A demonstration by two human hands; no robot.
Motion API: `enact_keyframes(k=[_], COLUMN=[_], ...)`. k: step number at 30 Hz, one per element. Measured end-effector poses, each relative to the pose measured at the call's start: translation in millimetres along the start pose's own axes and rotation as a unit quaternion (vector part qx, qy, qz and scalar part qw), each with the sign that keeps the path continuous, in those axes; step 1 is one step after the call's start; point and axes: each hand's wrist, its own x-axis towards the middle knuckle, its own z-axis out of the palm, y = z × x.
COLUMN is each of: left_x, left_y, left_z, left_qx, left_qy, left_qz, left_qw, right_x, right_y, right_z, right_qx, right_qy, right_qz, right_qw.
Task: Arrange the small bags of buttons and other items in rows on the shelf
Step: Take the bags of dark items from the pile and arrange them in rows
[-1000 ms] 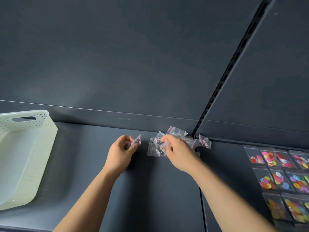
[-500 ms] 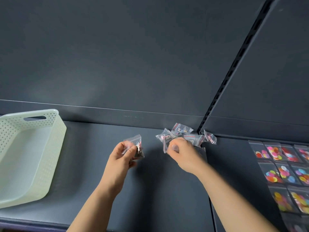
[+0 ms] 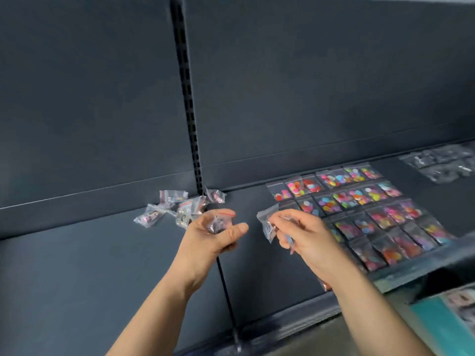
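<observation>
A loose heap of small clear bags (image 3: pixel 177 208) lies at the back of the dark shelf (image 3: pixel 77 265), beside the slotted upright. My left hand (image 3: pixel 213 235) is raised in front of the heap and holds one small clear bag with a red strip (image 3: pixel 218 222) in its curled fingers. To its right, my right hand (image 3: pixel 300 235) pinches another small clear bag (image 3: pixel 267 223) above the shelf. Rows of bags with colourful buttons (image 3: pixel 359 204) lie flat on the shelf section to the right of my right hand.
A second group of clear bags with dark contents (image 3: pixel 442 163) lies at the far right back. The slotted upright (image 3: pixel 189 111) divides the back panel. A teal object (image 3: pixel 447 322) sits below the shelf's front edge at the lower right.
The view has swung to the right, so the white basket is out of view. Both hands have lifted away from the heap, each with a bag; my right hand has moved right, towards the rows.
</observation>
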Motion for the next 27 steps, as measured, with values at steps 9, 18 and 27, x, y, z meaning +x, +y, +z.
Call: enact_keyframes(k=[9,18,27], left_x=[-7.0,-6.1,34.3], left_y=[-35.9,-72.7,-88.1], left_z=[214.4,372.2,465.5], left_qx=[0.012,0.007,0.012], left_qy=[-0.118,-0.154,-0.141], left_qz=[-0.013,-0.027,-0.019], left_qw=[0.993,0.988,0.99], right_x=[-76.5,-122.4,-109.5], right_y=[17.2,38.9,45.7], right_z=[-189.9,-343.9,-439.4], right_qx=[-0.073,-0.018,-0.042], right_qy=[0.088,0.13,0.147], right_qz=[-0.012,0.027,0.048], right_qw=[0.993,0.991,0.987])
